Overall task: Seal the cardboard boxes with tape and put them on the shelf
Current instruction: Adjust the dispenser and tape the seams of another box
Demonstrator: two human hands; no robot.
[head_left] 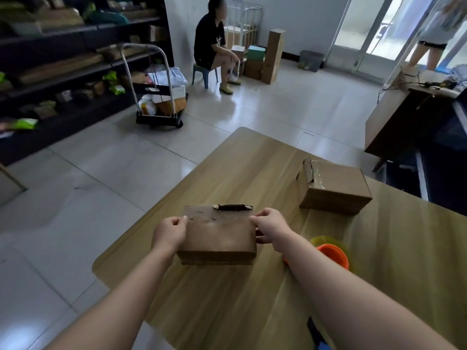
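A flat brown cardboard box lies on the wooden table in front of me, with a torn dark strip along its far top edge. My left hand grips its left side, thumb on top. On the box's right side my right hand has its fingers curled over the edge. A second cardboard box, with shiny tape on its top and a torn flap, sits farther right on the table. An orange tape roll lies by my right forearm. The dark shelf stands at the left wall.
A hand trolley loaded with parcels stands on the tiled floor near the shelf. A person sits on a blue stool beside stacked boxes. Another person stands at the door, top right. A dark desk is at the right.
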